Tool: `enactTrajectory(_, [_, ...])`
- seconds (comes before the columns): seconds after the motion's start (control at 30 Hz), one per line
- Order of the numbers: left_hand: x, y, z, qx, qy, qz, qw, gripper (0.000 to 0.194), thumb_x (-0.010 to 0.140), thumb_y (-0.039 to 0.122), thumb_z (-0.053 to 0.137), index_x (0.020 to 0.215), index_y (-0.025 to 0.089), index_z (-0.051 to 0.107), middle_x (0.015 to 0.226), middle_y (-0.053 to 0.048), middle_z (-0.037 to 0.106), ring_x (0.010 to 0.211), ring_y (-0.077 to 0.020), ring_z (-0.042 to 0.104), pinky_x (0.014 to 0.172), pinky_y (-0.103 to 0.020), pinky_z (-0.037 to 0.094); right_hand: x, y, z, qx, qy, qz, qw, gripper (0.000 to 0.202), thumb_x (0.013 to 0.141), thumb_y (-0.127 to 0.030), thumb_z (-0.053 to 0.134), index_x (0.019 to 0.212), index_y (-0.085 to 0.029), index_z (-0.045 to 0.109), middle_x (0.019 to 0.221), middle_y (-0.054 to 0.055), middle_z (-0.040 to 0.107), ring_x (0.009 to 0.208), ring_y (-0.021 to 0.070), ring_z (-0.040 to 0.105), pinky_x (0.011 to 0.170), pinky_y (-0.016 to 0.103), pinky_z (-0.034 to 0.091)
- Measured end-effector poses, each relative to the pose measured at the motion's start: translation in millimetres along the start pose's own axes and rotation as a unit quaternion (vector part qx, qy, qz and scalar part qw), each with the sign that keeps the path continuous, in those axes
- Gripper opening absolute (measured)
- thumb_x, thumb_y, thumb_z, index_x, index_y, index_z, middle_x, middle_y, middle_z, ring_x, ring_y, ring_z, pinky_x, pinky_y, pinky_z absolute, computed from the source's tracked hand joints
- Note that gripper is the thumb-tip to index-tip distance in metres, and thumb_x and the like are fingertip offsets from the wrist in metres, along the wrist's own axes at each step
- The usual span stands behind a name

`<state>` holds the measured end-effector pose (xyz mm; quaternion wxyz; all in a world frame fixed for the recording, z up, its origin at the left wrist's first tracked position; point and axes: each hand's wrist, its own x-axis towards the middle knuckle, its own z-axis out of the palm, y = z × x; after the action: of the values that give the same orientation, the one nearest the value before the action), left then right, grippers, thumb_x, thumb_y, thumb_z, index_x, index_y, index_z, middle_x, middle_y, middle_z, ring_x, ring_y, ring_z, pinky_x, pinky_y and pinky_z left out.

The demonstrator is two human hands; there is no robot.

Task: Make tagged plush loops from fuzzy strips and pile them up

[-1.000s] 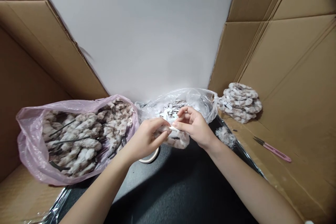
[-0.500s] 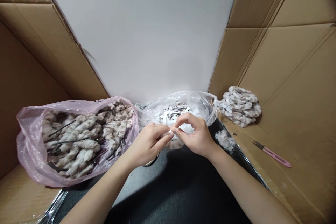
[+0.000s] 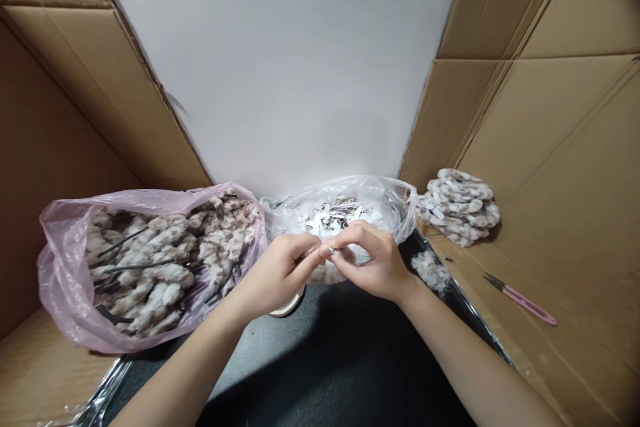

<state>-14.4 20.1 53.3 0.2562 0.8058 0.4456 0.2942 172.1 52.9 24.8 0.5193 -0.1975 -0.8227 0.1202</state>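
Pinching together at the centre of the view, the left hand (image 3: 280, 270) and the right hand (image 3: 373, 260) meet fingertip to fingertip over a small white tag (image 3: 327, 251), and the fingers of both hands are clamped on it. Under them hangs a fluffy plush piece (image 3: 325, 273), mostly hidden, so I cannot tell how the tag joins it. Both hands stay close above the dark surface (image 3: 320, 353), probably so that the small parts are steady. Directly behind, at 12 o'clock, an open clear bag of white tags (image 3: 345, 210) stands within easy reach. At 9 o'clock lies a pink bag (image 3: 60, 267) full of plush pieces with dark bands. At 2 o'clock a heap of tagged plush pieces (image 3: 460, 207) rests on the cardboard (image 3: 550, 247), and pink thread snips (image 3: 523, 299) lie at 3 o'clock. A tape roll (image 3: 289, 307) shows partly under the left hand.
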Motion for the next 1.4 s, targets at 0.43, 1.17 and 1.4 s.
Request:
enactTrajectory(0.43, [1, -13, -11.3, -0.257, -0.180, -0.051, 0.948, 0.039, 0.094, 0.044, 0.046, 0.075, 0.016, 0.065, 0.069, -0.003, 0.063, 0.068, -0.0160, 0.057, 0.068, -0.026, 0.046, 8, -19, -18, -0.007, -0.128, -0.081, 0.988, 0.020, 0.088, -0.009, 0.051, 0.095, -0.025, 0.061, 0.079, 0.001, 0.070, 0.075, 0.0163, 0.065, 0.076, 0.033, 0.050])
enactTrajectory(1.17, [-42, 38, 99.8, -0.712, -0.347, -0.185, 0.581, 0.032, 0.081, 0.046, 0.067, 0.076, 0.016, 0.058, 0.054, 0.001, 0.053, 0.040, -0.0072, 0.043, 0.041, -0.018, 0.028, -210, 43, -211, -0.414, -0.066, 0.425, 0.802, 0.025, 0.082, -0.037, 0.061, 0.091, -0.016, 0.070, 0.094, 0.012, 0.068, 0.090, 0.0269, 0.061, 0.084, 0.038, 0.046])
enactTrajectory(1.4, [-34, 32, 99.0, -0.577, -0.291, -0.184, 0.741, 0.038, 0.081, 0.049, 0.068, 0.075, 0.015, 0.051, 0.064, -0.003, 0.063, 0.058, -0.0094, 0.054, 0.056, -0.018, 0.038, -209, 56, -211, -0.374, 0.000, 0.459, 0.806, 0.023, 0.090, -0.025, 0.043, 0.076, -0.018, 0.060, 0.085, 0.016, 0.066, 0.085, 0.0272, 0.061, 0.082, 0.040, 0.044])
